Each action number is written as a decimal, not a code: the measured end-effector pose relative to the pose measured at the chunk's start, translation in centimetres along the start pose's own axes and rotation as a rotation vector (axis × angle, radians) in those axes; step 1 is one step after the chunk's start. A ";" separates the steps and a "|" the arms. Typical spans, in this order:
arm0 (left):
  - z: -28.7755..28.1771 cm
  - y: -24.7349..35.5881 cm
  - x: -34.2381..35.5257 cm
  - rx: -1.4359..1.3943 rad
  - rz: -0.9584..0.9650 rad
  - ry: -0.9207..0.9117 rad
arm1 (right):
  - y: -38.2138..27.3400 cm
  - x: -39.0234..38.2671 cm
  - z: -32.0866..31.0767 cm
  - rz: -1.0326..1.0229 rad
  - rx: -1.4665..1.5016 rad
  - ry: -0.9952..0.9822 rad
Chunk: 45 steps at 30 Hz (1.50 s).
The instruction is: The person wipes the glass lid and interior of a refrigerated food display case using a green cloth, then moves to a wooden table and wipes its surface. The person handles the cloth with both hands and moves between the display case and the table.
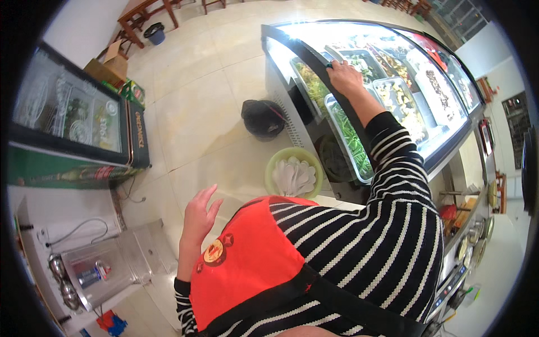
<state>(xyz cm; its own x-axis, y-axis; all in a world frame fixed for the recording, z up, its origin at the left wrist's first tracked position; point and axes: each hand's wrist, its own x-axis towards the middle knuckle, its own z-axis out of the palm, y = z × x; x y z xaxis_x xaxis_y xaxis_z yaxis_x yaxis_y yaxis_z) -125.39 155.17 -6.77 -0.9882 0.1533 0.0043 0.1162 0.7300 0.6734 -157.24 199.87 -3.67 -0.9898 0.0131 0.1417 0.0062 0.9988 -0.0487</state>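
My right hand (pixel 345 78) reaches into a lit glass display case (pixel 277 45), over its food trays. Its fingers are closed at the edge of a tray, by a pale flat piece (pixel 337 54) and a small dark green spot. What they grip is too small to make out. Below that forearm lies a long tray of green vegetables (pixel 352 137), partly covered by my sleeve. Beside it are a tray of pale cut pieces (pixel 400 101) and a tray of yellowish-green food (pixel 310 81). My left hand (pixel 201 216) hangs in the air with fingers apart, holding nothing.
On the floor by the case stand a black-lined bin (pixel 263 119) and a green basin (pixel 272 173) with white spoon-shaped pieces. To the left are a glass-door fridge (pixel 73 106), cardboard boxes (pixel 115 60) and a metal sink (pixel 115 253). A blue bucket (pixel 156 36) is farther back.
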 end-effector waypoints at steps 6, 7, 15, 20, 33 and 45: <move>0.0 0.2 14.4 0.042 0.339 -0.330 | -0.9 0.3 -0.2 0.094 0.024 -0.027; 0.1 0.5 16.9 0.068 0.412 -0.349 | -1.0 0.2 -0.3 0.101 0.027 -0.016; -0.3 3.1 35.3 -0.056 0.887 -0.460 | -2.9 -0.2 -0.1 0.337 -0.049 -0.042; -0.7 0.9 45.3 -0.030 0.973 -0.579 | -4.3 0.5 0.6 0.485 -0.093 -0.014; 13.5 7.9 62.8 0.037 1.234 -0.552 | -6.7 3.3 1.4 0.615 -0.008 0.034; 13.7 11.0 64.7 0.204 1.312 -0.545 | 4.5 -15.3 -3.0 1.072 -0.026 0.301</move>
<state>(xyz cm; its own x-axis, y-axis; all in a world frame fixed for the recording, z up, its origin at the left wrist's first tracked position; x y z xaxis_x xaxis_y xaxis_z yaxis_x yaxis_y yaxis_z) -186.72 182.22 -9.19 -0.0025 0.9759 0.2182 0.9553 -0.0622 0.2892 -141.60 204.33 -3.10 -0.3951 0.8771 0.2731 0.8437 0.4641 -0.2698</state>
